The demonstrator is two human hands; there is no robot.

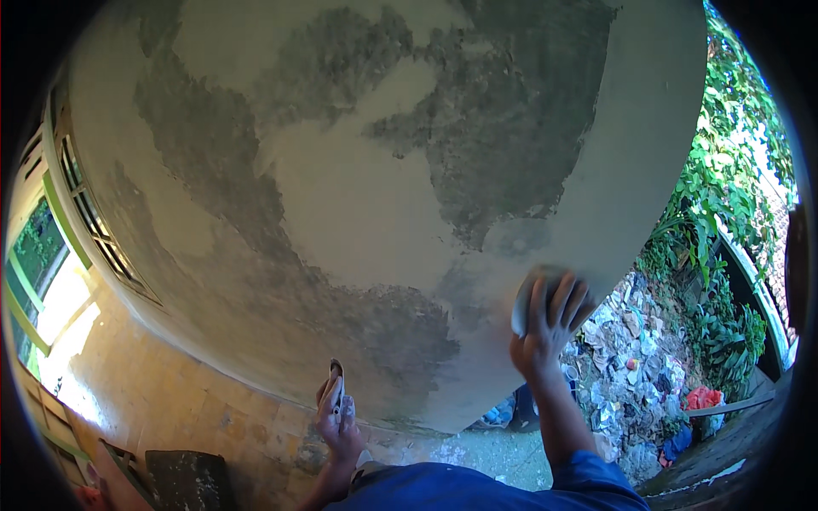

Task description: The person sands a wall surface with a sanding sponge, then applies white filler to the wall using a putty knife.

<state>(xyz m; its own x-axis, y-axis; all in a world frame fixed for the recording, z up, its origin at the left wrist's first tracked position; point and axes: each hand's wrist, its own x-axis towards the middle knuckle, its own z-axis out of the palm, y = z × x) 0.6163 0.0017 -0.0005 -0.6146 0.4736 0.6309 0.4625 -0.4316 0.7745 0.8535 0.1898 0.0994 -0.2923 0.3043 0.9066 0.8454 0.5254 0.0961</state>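
In front of me rises a wall with pale smooth plaster and rough dark grey patches. My right hand is closed round a rounded grey pad and presses it to the wall's lower right part, near the edge. What the pad is made of cannot be made out. Lower down, my left hand is closed on a small thin-edged hand tool, held up beside the wall's foot. Its exact kind is unclear, as the fingers cover most of it. Pale smears mark the left fingers.
Right of the wall lies a heap of rubble and litter, with green plants beyond. A dark bucket-like container stands at the wall's lower corner. On the tiled floor sits a dark, spattered block-like object. A barred window is at left.
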